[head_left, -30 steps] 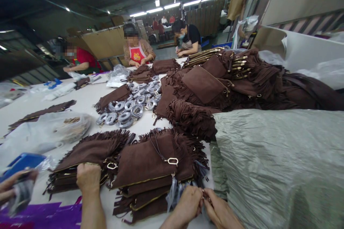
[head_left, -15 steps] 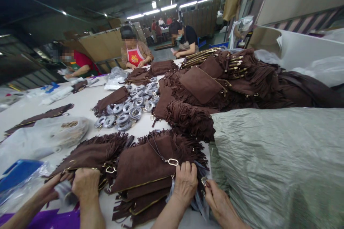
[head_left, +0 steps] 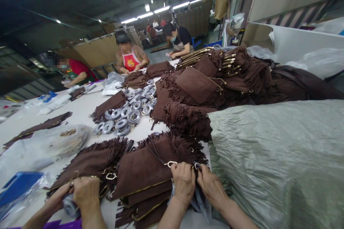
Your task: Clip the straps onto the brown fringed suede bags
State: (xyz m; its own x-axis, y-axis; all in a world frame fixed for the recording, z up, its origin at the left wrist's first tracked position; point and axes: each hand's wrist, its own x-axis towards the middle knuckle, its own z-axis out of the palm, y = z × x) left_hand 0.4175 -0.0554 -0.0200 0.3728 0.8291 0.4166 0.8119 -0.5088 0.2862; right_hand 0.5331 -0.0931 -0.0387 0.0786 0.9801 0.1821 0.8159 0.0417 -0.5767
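Note:
A stack of brown fringed suede bags (head_left: 142,171) with gold zips lies at the table's near edge. My left hand (head_left: 184,180) is curled over the stack's right edge, gripping the top bag beside its gold clasp (head_left: 171,164). Touching it, my right hand (head_left: 212,186) pinches a small metal ring (head_left: 197,166) at the bag's corner. Clear plastic (head_left: 200,200) hangs below both hands.
A co-worker's two hands (head_left: 80,195) at the lower left hold a grey roll over a second bag stack (head_left: 91,161). Grey coiled straps (head_left: 126,112) lie mid-table. A large bag heap (head_left: 228,78) and crinkled grey-green sheet (head_left: 276,161) fill the right. Several people work at the far end.
My two hands have moved up from the stack's near edge to its top right corner and closed on the bag and ring. The co-worker's hands came together at the left stack.

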